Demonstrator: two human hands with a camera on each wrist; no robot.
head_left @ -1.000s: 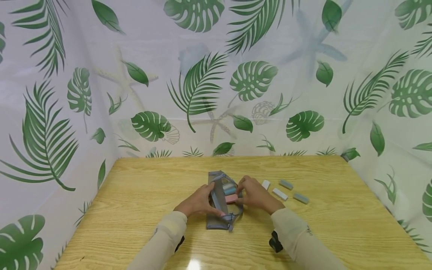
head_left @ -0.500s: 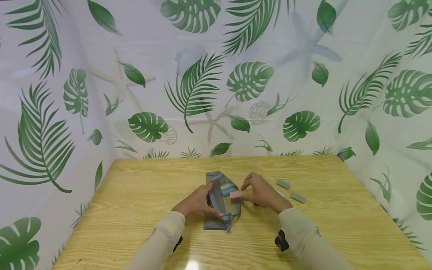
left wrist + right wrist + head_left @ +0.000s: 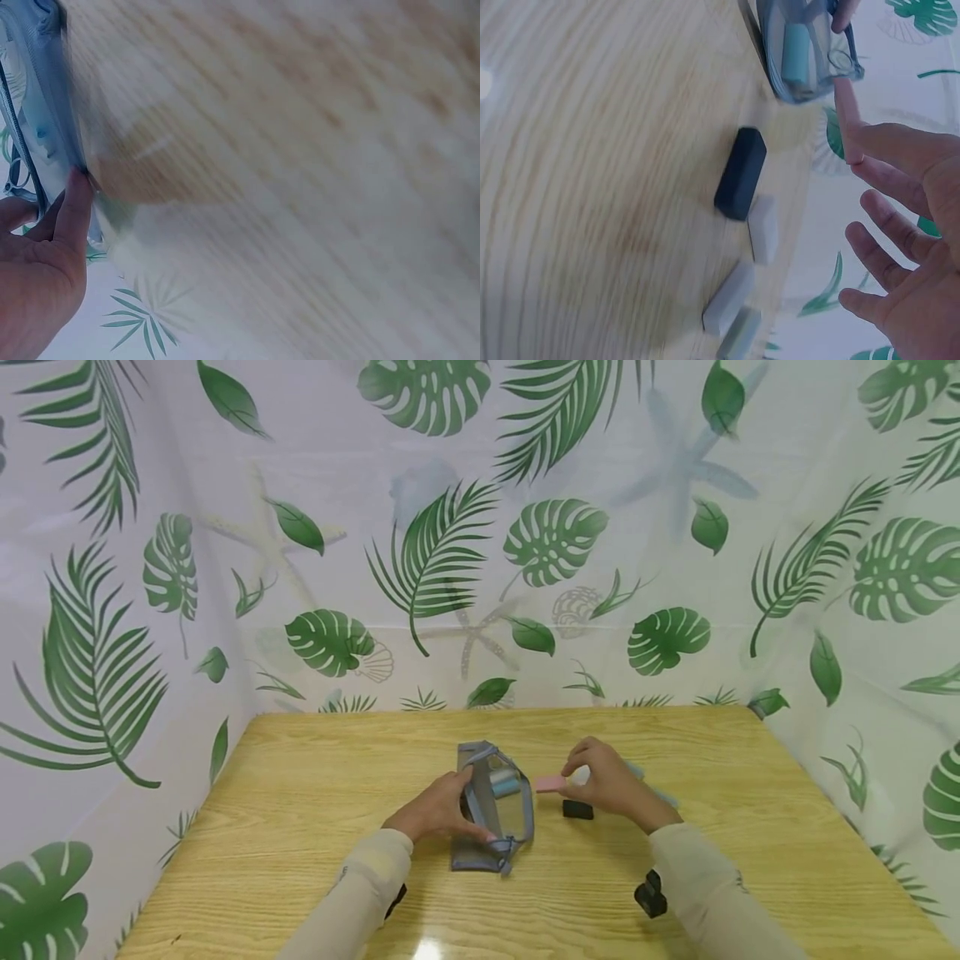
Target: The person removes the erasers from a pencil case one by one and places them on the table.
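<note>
A grey-blue mesh zip pouch (image 3: 483, 806) lies on the table with its mouth spread wide. My left hand (image 3: 431, 810) holds it by its left side, thumb and fingers at opposite ends of the opening; the left wrist view shows the fingertips against the pouch edge (image 3: 52, 90). Inside lie a blue eraser (image 3: 506, 787) and a whitish piece (image 3: 502, 773). Just right of the mouth, my right hand (image 3: 611, 785) pinches a pink block-shaped eraser (image 3: 550, 784) between thumb and forefinger. The other fingers stand apart in the right wrist view.
A black eraser (image 3: 577, 810) lies below the right hand. Beyond it in the right wrist view are white erasers (image 3: 763, 229) and a grey-blue one (image 3: 740, 334). The right hand partly covers this group in the head view. A leaf-patterned curtain (image 3: 480, 568) surrounds the table (image 3: 337, 760).
My right hand has drawn the pink eraser out of the pouch and carried it right. The black eraser has come into view beneath that hand. My left hand keeps its hold on the pouch.
</note>
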